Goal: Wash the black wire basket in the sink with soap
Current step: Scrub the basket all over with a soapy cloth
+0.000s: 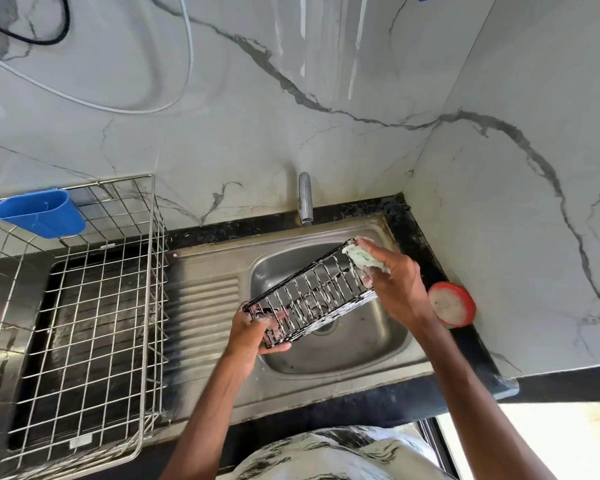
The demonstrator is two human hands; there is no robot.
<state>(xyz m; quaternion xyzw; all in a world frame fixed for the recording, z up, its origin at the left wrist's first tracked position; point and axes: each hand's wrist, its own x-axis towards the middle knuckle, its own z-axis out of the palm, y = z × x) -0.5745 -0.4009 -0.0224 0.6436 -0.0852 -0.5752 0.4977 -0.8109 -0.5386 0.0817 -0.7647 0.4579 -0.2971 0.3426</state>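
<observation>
Looks light, stiff, soap-slick: grip black wire basket [312, 299] by end wires, as w/ left hand [253, 332] fingers clamped there, right hand [394, 277] fingers curled on sudsy sponge [362, 256].

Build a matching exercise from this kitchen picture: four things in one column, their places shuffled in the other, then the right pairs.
Things
1. black wire basket
2. blue cup
3. red tub
4. green sponge

Places
A. hung on the back rim of the steel drying rack
B. on the black counter, right of the sink
C. held, soapy, over the sink bowl
D. in the grip of the right hand, at the basket's far end

Pairs: 1-C, 2-A, 3-B, 4-D
</observation>
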